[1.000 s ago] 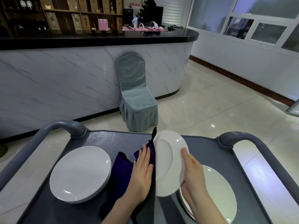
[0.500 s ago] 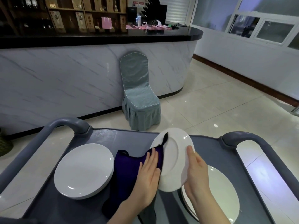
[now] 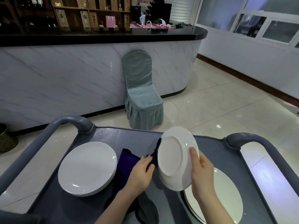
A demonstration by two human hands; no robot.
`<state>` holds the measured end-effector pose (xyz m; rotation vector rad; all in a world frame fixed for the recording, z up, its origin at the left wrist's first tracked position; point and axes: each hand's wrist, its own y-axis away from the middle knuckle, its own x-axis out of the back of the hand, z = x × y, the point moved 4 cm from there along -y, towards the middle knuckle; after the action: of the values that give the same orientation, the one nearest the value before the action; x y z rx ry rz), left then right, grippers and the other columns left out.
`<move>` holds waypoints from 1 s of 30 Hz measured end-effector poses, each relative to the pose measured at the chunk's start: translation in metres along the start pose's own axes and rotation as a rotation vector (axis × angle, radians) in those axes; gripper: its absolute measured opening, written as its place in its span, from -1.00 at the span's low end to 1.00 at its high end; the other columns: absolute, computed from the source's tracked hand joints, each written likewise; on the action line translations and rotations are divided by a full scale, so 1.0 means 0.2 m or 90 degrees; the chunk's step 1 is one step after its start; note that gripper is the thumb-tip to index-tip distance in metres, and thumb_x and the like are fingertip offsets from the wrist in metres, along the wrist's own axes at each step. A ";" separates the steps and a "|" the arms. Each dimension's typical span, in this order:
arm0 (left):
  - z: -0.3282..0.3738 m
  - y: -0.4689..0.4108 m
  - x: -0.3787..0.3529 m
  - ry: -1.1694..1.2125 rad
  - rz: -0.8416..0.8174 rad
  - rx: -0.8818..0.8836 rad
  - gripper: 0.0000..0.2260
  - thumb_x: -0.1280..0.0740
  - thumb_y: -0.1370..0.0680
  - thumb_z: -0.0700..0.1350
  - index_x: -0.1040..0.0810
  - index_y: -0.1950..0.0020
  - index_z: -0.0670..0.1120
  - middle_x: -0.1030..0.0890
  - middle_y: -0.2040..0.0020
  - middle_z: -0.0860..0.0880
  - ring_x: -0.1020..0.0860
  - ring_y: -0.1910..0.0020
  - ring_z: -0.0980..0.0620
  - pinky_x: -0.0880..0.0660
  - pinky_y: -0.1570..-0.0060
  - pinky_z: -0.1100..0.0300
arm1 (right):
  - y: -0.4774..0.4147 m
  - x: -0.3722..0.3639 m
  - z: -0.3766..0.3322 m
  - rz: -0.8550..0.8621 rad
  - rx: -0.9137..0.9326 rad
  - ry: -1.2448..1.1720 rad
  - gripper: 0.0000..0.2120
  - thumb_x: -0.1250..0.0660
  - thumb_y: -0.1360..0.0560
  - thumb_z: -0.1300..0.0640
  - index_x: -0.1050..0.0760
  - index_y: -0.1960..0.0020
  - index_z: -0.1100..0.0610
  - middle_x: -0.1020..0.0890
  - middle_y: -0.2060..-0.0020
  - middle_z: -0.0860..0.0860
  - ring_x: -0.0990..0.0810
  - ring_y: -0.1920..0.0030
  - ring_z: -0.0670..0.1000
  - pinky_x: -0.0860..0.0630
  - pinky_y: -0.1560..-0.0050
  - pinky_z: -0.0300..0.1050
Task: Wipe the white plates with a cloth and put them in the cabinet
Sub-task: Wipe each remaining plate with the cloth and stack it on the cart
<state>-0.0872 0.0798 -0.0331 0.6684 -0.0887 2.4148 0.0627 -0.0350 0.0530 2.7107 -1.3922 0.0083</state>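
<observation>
My right hand (image 3: 202, 172) grips the right rim of a white plate (image 3: 175, 157), which stands tilted on edge over the cart with its underside towards me. My left hand (image 3: 142, 172) grips a dark purple cloth (image 3: 127, 160) and holds it against the plate's far face. A stack of white plates (image 3: 87, 167) lies flat on the cart's left side. Another white plate (image 3: 226, 196) lies flat at the right, partly under my right forearm. No cabinet is in view.
The plates rest on a grey service cart (image 3: 116, 136) with raised handle bars left (image 3: 40, 139) and right (image 3: 265, 146). A chair in a grey-blue cover (image 3: 142, 97) stands beyond, against a marble-fronted bar counter (image 3: 72, 75). Tiled floor opens to the right.
The held plate has turned so more of its underside faces me. My left hand's fingers, flat on the cloth before, have curled round it. The camera view shifted slightly.
</observation>
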 end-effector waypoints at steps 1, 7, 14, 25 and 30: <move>0.00 0.01 0.04 0.031 0.056 0.017 -0.67 -0.23 -0.65 -0.11 -0.46 -0.41 -0.10 -0.48 -0.38 0.02 -0.38 -0.42 0.04 -0.27 -0.32 0.36 | -0.01 -0.01 -0.01 -0.012 0.044 0.048 -0.69 -0.24 -0.64 0.03 -0.53 0.21 0.15 -0.54 0.40 -0.16 -0.45 0.34 -0.12 -0.39 0.31 -0.31; 0.13 0.03 0.24 0.560 0.067 0.123 -0.81 -0.24 -0.65 -0.01 -0.50 -0.25 0.09 -0.70 -0.03 -0.04 -0.68 -0.02 -0.08 -0.63 0.13 0.07 | 0.09 -0.21 -0.04 -0.205 0.296 0.366 -0.73 -0.17 -0.62 -0.04 -0.60 -0.20 -0.09 -0.69 0.20 -0.20 -0.60 0.16 -0.19 -0.42 0.18 -0.44; 0.01 0.12 0.41 0.608 0.254 0.213 -0.76 -0.42 -0.53 -0.14 -0.54 -0.17 0.06 -0.67 -0.04 -0.09 -0.68 0.03 -0.09 -0.61 0.29 0.10 | 0.26 -0.50 0.08 -0.474 0.531 0.621 -0.55 -0.35 -0.57 -0.03 -0.44 -0.44 -0.05 -0.52 -0.37 -0.16 -0.51 -0.36 -0.10 -0.51 -0.30 -0.12; -0.42 0.19 0.72 0.603 0.311 0.276 -0.70 -0.33 -0.56 -0.17 -0.51 -0.17 0.22 -0.59 -0.11 0.02 -0.59 -0.05 -0.12 -0.60 0.34 0.14 | 0.01 -0.67 0.33 -0.223 -0.048 0.405 -0.63 -0.42 -0.51 0.17 -0.51 -0.31 0.09 -0.55 -0.19 0.10 -0.58 0.06 -0.05 -0.42 0.07 -0.24; -0.57 0.22 0.83 0.548 0.301 0.266 -0.69 -0.31 -0.56 -0.15 -0.48 -0.20 0.22 -0.62 -0.12 0.03 -0.58 -0.09 -0.05 -0.60 0.29 0.19 | 0.05 -0.83 0.44 -0.194 -0.178 0.198 -0.53 -0.42 -0.45 0.38 -0.48 -0.30 0.08 -0.64 0.07 -0.04 -0.63 0.14 -0.12 -0.49 0.27 -0.38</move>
<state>-0.2763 0.1614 -0.0469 -0.3183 0.6923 2.9942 -0.0452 0.0854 -0.0411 2.5216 -0.8231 0.1893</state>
